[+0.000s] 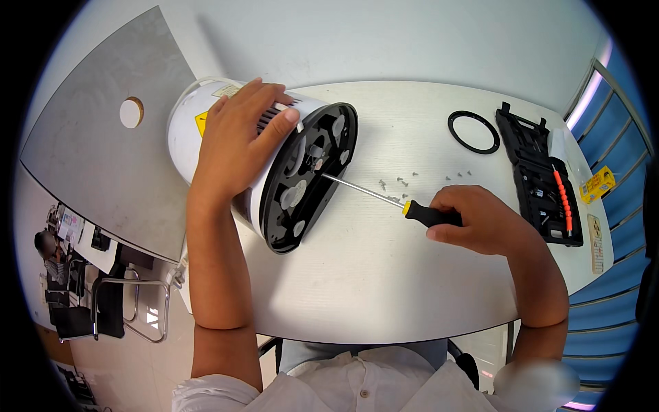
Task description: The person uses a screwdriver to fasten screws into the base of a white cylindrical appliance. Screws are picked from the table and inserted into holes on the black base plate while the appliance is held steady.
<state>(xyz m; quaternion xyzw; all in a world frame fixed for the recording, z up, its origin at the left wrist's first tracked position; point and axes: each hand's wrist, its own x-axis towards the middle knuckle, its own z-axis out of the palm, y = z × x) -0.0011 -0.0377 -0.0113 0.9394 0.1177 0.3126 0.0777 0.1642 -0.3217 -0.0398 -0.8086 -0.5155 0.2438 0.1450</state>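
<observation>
A white cylindrical appliance [180,141] lies on its side, its black underside [274,232] facing right. Pale round feet and recesses show on that base. My left hand [237,141] grips the housing from above, fingers curved over the vented part and thumb near the base rim. In my right hand [480,218] is a screwdriver [371,193] with a black and yellow handle. Its shaft slants up to the left, and the tip meets the middle of the base; the exact spot it touches is too small to tell. Several small screws [403,183] lie scattered beyond the shaft.
A black ring [451,125] lies toward the back right. Beside it, an open black tool case [525,137] holds bits and an orange flexible shaft [563,199]. A yellow box [597,184] stands near the metal railing [621,226]. At left are a grey tabletop [89,165] and chairs.
</observation>
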